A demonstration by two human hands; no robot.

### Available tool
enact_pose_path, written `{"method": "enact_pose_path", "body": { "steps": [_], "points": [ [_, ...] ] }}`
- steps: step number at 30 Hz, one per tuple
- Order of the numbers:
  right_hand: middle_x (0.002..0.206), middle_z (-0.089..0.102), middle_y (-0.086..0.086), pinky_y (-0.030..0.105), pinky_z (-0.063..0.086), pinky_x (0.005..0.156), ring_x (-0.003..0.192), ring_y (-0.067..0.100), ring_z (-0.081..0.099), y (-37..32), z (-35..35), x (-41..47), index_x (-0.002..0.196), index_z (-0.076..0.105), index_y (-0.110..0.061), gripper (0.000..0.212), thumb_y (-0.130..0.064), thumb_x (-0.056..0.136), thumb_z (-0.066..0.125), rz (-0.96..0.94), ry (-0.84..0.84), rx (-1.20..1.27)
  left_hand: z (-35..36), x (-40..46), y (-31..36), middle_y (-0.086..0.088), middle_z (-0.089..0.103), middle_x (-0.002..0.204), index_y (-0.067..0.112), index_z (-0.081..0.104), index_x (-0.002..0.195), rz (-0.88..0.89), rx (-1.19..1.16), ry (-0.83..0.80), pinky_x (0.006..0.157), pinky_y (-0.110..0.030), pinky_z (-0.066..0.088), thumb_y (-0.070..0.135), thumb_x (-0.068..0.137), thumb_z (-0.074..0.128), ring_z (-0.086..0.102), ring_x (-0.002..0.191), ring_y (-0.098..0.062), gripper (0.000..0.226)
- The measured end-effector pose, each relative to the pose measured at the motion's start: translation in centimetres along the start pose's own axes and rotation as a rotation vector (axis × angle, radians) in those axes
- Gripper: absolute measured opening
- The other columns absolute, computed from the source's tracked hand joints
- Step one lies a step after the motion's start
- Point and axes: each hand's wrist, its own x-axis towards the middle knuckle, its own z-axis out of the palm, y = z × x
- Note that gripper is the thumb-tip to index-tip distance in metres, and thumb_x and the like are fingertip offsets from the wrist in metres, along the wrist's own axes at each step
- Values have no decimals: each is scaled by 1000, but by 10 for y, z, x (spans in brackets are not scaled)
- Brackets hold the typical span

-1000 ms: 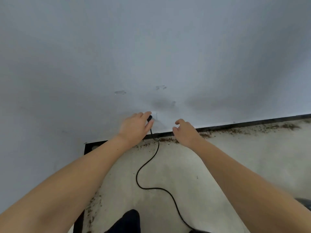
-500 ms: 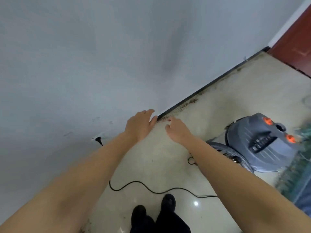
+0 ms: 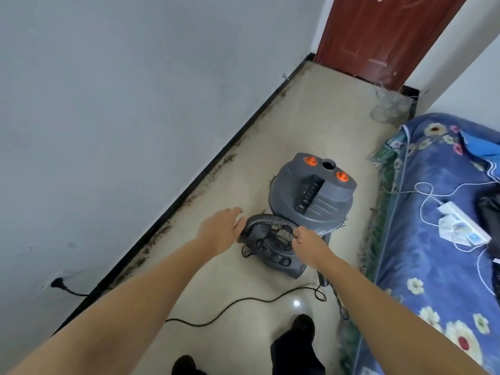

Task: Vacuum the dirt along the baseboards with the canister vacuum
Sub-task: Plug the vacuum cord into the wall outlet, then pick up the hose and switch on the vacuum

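Plug point(image 3: 58, 282) in wall socket, cord point(image 3: 238, 301) trailing across floor point(image 3: 311, 109). Canister vacuum point(image 3: 311, 197) on floor between baseboard point(image 3: 205, 169) and bed point(image 3: 433, 239), hose point(image 3: 267, 220) coiled at its near side. Left hand point(image 3: 220, 231) flat, fingers straight, touching hose end. Right hand point(image 3: 307, 243) curled, pinching hose. Dirt point(image 3: 216, 169) lying all along baseboard: setup only, no suction begun, whole run left.

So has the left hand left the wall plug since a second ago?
Yes. The left hand has moved away from the plug in the wall, over to the vacuum's hose.
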Motion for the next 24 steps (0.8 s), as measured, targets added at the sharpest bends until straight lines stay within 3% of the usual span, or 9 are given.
{"method": "enact_pose_path", "body": {
  "steps": [4, 7, 10, 13, 16, 18, 20, 22, 24],
  "points": [
    [115, 61, 16, 35, 47, 78, 91, 26, 56, 93, -23, 51, 117, 54, -2, 28, -16, 98, 39, 1, -80, -33, 73, 58, 53, -5, 64, 113, 17, 54, 121, -152, -103, -87, 79, -33, 41, 38, 102, 32, 59, 106, -27, 36],
    [120, 58, 12, 34, 45, 84, 100, 26, 56, 134, -49, 93, 122, 54, -6, 29, -16, 99, 38, -37, -70, -65, 127, 97, 75, -6, 65, 107, 15, 57, 117, -351, -251, -153, 76, -30, 40, 37, 102, 32, 59, 99, -26, 36],
    [127, 53, 11, 39, 44, 96, 113, 24, 53, 142, -64, 139, 127, 54, -10, 31, -15, 100, 41, -182, -67, -113, 165, 127, 81, -10, 64, 95, 9, 61, 104, -553, -493, -110, 73, -30, 40, 30, 101, 36, 61, 95, -31, 33],
    [132, 52, 6, 36, 39, 100, 124, 22, 46, 124, -63, 185, 128, 56, -12, 31, -15, 100, 44, -406, 35, -222, 189, 160, 70, -23, 66, 107, -1, 62, 107, -743, -734, -44, 83, -38, 48, 25, 100, 40, 61, 104, -39, 35],
    [149, 38, 4, 42, 19, 116, 142, 22, 25, 109, -50, 224, 137, 49, -17, 37, -21, 101, 42, -623, 82, -446, 208, 193, 58, -28, 59, 122, -8, 56, 119, -904, -916, 4, 93, -43, 48, 25, 100, 39, 56, 114, -42, 41],
    [155, 29, 5, 51, 4, 118, 148, 23, 11, 113, -42, 245, 140, 47, -18, 40, -28, 101, 41, -660, 73, -585, 223, 214, 53, -28, 55, 128, -7, 53, 125, -997, -988, 4, 94, -43, 46, 29, 100, 39, 54, 118, -42, 46],
    [155, 31, 8, 58, 1, 116, 148, 25, 10, 124, -35, 259, 137, 51, -17, 41, -32, 100, 44, -685, 105, -627, 239, 233, 50, -23, 59, 123, -1, 53, 124, -1121, -1088, 7, 86, -39, 47, 34, 98, 42, 60, 101, -33, 44],
    [152, 37, 10, 63, 4, 113, 146, 29, 18, 134, -30, 266, 133, 56, -15, 40, -31, 98, 49, -741, 153, -636, 252, 244, 47, -14, 62, 100, 3, 54, 119, -1229, -1272, 58, 68, -32, 45, 31, 95, 48, 56, 77, -23, 37],
    [150, 41, 11, 64, 6, 111, 144, 31, 24, 139, -27, 269, 131, 58, -14, 40, -30, 96, 46, -769, 186, -647, 262, 250, 42, -8, 58, 86, 3, 56, 115, -1296, -1417, 133, 61, -30, 44, 24, 91, 55, 56, 73, -23, 31]
  ]
}}
